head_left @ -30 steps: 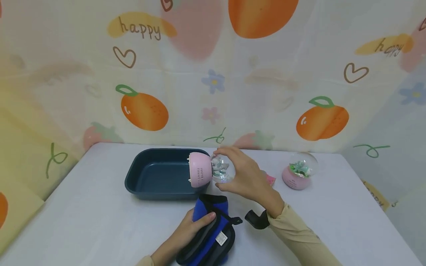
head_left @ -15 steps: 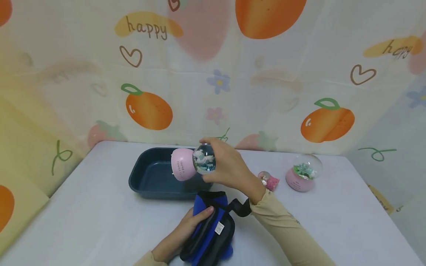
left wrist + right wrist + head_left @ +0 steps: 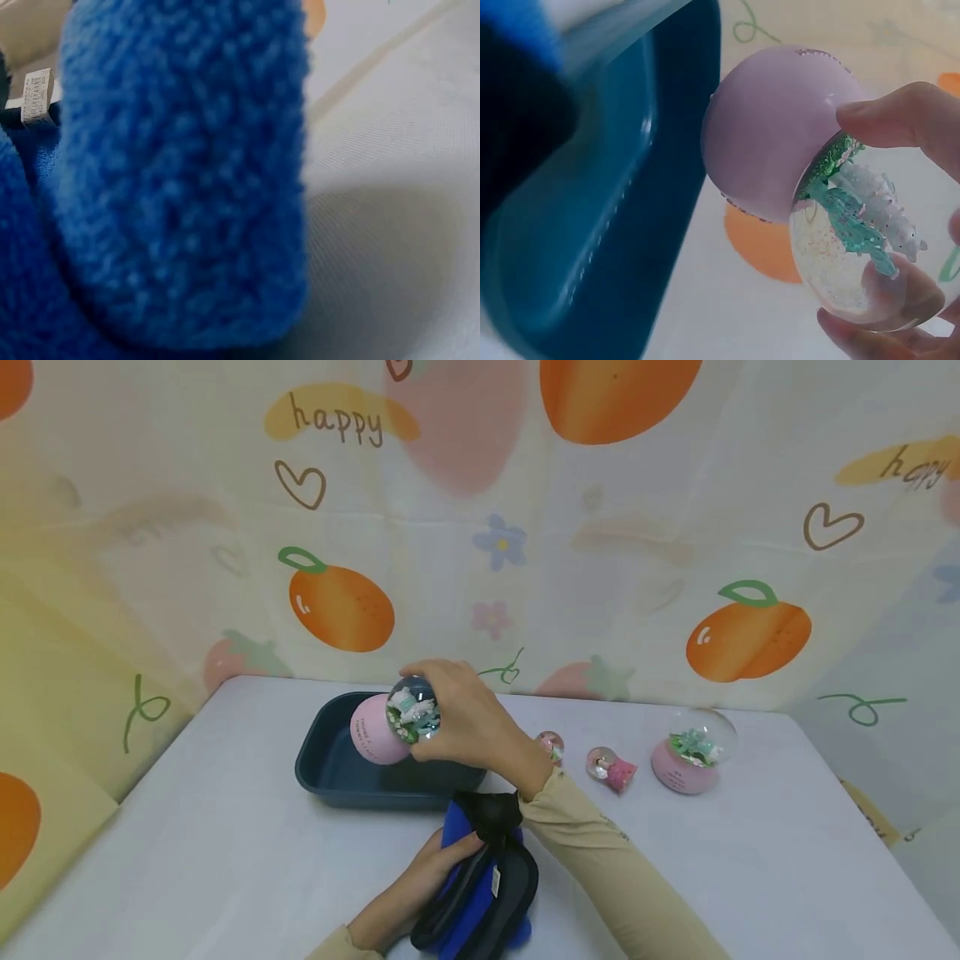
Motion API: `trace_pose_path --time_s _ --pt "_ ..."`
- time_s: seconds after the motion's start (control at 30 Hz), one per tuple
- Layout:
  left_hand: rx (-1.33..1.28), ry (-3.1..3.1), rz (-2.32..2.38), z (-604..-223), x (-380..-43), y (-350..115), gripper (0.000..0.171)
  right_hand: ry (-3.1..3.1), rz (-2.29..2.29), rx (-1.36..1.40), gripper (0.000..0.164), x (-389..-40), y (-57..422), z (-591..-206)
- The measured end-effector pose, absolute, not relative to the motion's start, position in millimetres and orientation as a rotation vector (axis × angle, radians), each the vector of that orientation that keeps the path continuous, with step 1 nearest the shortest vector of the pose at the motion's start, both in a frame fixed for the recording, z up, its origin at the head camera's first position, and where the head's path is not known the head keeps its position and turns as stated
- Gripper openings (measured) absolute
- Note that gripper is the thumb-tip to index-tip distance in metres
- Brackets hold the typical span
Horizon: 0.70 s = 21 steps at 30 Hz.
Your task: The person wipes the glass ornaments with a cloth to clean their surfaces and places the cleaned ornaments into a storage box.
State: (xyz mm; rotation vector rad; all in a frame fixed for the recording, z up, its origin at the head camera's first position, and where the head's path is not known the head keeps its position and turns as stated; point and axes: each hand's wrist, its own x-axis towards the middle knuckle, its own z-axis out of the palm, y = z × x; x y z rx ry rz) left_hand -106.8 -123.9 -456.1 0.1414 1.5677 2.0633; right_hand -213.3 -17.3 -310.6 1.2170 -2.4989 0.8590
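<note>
My right hand [image 3: 465, 714] grips a snow globe [image 3: 414, 708] by its clear dome, fingers and thumb spread round the glass. The globe is tipped on its side over the dark teal tray [image 3: 330, 781], its pink base pointing left. In the right wrist view the snow globe [image 3: 772, 127] shows a white and a green figure inside. My left hand [image 3: 431, 872] holds a folded blue item with black trim [image 3: 480, 902], thumb on top, in front of the tray. In the left wrist view this blue item [image 3: 180, 172] has a fluffy fleece surface and a white label. Its kind is unclear.
Right of the tray stand a small pink globe [image 3: 551, 745], partly behind the right wrist, and another small pink globe [image 3: 611, 768] lying tilted. Farther right sits a large snow globe on a pink base [image 3: 684, 768]. A printed cloth [image 3: 450, 527] hangs behind the white table [image 3: 225, 827].
My right hand has carried the snow globe left, farther over the tray, turning it slightly. The small pink globes behind the arm have come into view. My left hand keeps holding the blue item.
</note>
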Motion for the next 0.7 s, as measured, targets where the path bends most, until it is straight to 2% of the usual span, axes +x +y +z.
trace_pose_path --time_s 0.3,0.57,0.7 --pt "0.144 1.597 2.081 -455.7 -104.8 -121.0 0.051 -2.562 0.879 1.313 0.071 -221.4 -52.2 -315.6" --pt "0.159 1.558 2.088 -458.2 -102.5 -119.8 0.041 -2.652 0.81 1.36 0.063 -221.1 -74.6 -328.6" --pt "0.111 1.61 2.084 -457.6 -101.8 -120.1 0.047 -2.721 0.785 1.34 0.064 -219.2 -83.1 -333.6"
